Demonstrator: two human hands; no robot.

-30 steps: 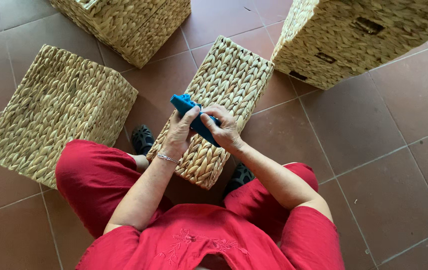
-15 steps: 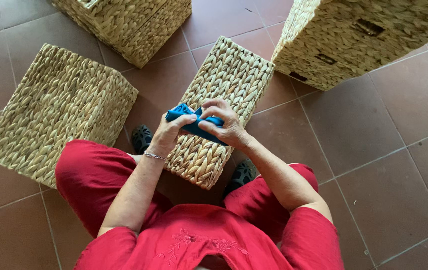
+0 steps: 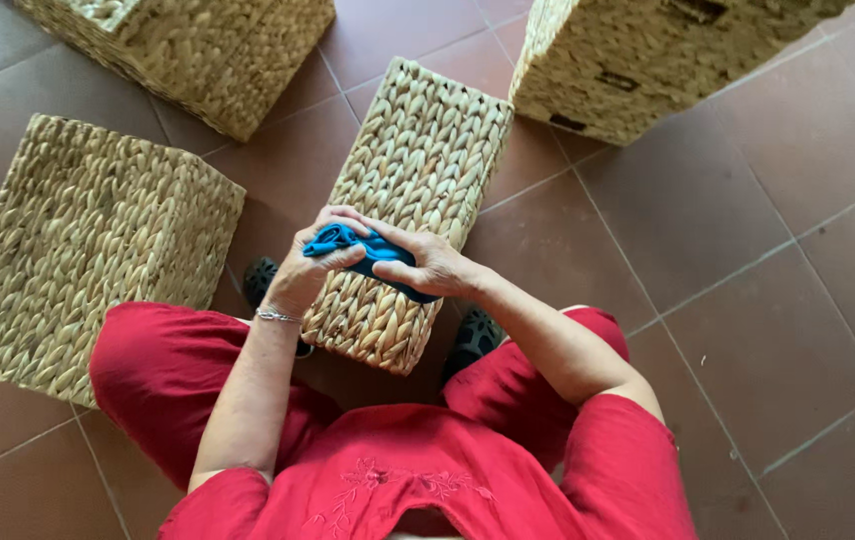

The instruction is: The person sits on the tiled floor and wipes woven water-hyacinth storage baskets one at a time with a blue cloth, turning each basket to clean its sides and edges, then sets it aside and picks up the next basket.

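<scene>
A blue cloth [image 3: 363,250] is bunched between both hands, right on top of a long woven straw basket [image 3: 418,160] that lies between my knees. My left hand [image 3: 310,268], with a thin bracelet at the wrist, grips the cloth's left end. My right hand [image 3: 428,262] lies over the cloth's right part and presses it against the basket's weave. Most of the cloth is hidden under my fingers.
A square woven basket [image 3: 78,240] sits to the left beside my red-clad leg [image 3: 163,365]. Two more woven baskets stand at the top left [image 3: 198,45] and top right [image 3: 648,55]. My dark shoes [image 3: 473,335] rest on the brown tiled floor [image 3: 768,300].
The cloth, held up and spread a second ago, has been lowered and bunched onto the basket. Both hands have come down with it and closed together.
</scene>
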